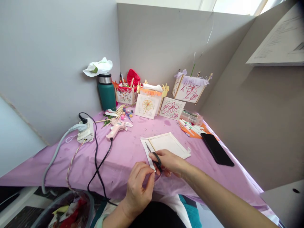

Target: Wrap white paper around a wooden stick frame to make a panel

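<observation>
Paper panel (169,144), white and framed by thin sticks, lay flat near the front edge of the purple-covered desk (123,152), just beyond the person's hands. The right hand (173,163) was closed through the black handles of the scissors (154,156), fingers curled tight. The left hand (139,186) pinched the near end of a narrow strip (146,152) between thumb and fingers. The blades, nearly together, pointed away from the person and slightly left, their long axis following the panel's left edge. Trimming of that edge looked well advanced, with the tips close to the far corner. Whether the strip was yet free could not be told, and surplus paper showed at the right corner.
</observation>
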`<action>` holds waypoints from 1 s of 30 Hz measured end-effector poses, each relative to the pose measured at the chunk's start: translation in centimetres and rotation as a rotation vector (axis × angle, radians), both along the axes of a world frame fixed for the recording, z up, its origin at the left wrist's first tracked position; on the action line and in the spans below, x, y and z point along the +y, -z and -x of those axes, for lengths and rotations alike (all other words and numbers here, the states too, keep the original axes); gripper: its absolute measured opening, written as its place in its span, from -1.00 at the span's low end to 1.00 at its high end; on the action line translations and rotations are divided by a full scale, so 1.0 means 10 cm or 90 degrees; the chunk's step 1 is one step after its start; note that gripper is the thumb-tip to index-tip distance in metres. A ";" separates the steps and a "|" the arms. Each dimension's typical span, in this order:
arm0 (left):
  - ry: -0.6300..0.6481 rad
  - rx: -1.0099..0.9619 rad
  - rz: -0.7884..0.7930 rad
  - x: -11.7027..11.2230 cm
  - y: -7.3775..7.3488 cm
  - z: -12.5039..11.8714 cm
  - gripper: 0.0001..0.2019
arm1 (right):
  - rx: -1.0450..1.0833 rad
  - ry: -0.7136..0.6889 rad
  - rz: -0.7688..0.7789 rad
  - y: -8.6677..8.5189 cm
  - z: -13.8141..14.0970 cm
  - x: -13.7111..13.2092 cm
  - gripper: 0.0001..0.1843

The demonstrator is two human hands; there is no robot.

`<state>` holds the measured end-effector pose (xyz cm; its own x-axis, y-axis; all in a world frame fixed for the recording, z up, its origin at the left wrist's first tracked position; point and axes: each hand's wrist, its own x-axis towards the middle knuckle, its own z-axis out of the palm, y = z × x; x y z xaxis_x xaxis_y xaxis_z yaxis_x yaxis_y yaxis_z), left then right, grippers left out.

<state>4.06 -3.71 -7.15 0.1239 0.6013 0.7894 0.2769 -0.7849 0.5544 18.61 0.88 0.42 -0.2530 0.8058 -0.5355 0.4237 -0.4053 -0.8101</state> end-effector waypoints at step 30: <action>-0.012 -0.008 0.008 -0.01 0.01 0.02 -0.79 | 0.028 0.004 0.008 -0.10 0.06 0.11 -0.51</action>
<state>3.86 -3.82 -7.25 0.1034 0.6135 0.7829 0.2843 -0.7725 0.5678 18.05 1.98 1.45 -0.2720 0.8002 -0.5345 0.3856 -0.4183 -0.8224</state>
